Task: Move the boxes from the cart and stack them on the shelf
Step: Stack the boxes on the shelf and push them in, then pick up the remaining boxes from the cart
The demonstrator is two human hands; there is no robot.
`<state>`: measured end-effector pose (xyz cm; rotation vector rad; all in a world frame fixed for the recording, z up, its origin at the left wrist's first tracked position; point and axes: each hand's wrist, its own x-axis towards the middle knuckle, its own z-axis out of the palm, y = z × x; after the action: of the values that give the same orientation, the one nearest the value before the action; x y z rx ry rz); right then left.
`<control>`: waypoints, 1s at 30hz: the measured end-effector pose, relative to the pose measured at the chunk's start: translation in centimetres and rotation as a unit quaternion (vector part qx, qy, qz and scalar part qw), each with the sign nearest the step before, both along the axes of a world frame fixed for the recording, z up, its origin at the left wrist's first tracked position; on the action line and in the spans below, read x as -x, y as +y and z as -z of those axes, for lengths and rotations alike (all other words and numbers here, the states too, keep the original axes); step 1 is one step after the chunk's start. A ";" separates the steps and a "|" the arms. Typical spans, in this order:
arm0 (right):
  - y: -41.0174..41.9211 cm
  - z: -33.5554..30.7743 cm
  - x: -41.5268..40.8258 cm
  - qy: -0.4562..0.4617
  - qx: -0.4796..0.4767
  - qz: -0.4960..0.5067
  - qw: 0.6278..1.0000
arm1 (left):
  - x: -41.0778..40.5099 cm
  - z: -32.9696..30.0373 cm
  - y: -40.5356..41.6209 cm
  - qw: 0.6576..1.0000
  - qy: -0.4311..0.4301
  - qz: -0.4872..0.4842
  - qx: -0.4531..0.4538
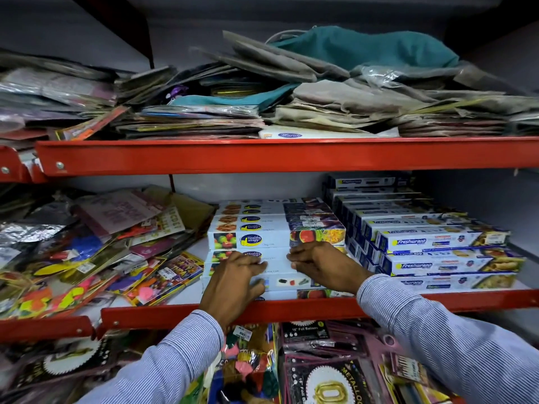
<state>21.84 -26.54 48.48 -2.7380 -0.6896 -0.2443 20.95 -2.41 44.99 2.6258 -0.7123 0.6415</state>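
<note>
My left hand (233, 275) and right hand (318, 265) are pressing the boxes (250, 240) on the shelf (291, 312). Neither grip is closing round anything. Blue cartons (437, 243) are sitting at three o'clock.

A person reaches forward with both arms in blue-and-white striped sleeves (163, 363), wrists bare. The left hand (233, 279) lies palm-down with fingers curled forward and pressed flat. The right hand (319, 266) angles in from the right, knuckles up, its fingers bent and close to the left hand's fingertips.
</note>
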 end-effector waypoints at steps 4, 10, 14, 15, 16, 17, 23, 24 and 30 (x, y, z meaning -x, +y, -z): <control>0.3 0.5 0.4 -0.028 0.004 0.011 1.000 | 0.1 0.5 0.1 1.000 -0.011 0.006 -0.004; 1.3 0.8 3.0 -0.114 -0.026 0.044 0.992 | 2.7 0.8 0.5 0.997 -0.073 -0.004 -0.036; 2.5 2.4 6.7 -0.163 -0.053 0.057 0.984 | 6.6 2.6 1.3 0.995 -0.085 0.022 -0.052; 2.7 3.0 7.6 -0.163 -0.057 0.058 0.983 | 7.5 3.2 1.5 0.995 -0.078 0.030 -0.058; 3.1 4.1 8.7 -0.156 -0.058 0.060 0.984 | 8.6 4.3 1.8 0.996 -0.063 0.032 -0.060; 3.3 5.0 9.6 -0.151 -0.056 0.061 0.985 | 9.4 5.2 2.1 0.996 -0.050 0.035 -0.063; 5.3 14.2 15.5 -0.032 -0.067 0.054 0.996 | 15.0 13.8 4.3 0.991 0.085 0.065 -0.077; 5.5 15.6 16.2 -0.005 -0.065 0.062 0.996 | 15.8 15.2 4.6 0.989 0.107 0.066 -0.078; 5.8 26.9 20.5 0.199 -0.051 0.080 0.975 | 21.7 25.9 6.4 0.957 0.242 0.085 -0.135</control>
<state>1.35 -20.78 21.60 -2.6267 -0.3375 0.2263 -0.74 3.98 19.09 2.7535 -0.8986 -0.1645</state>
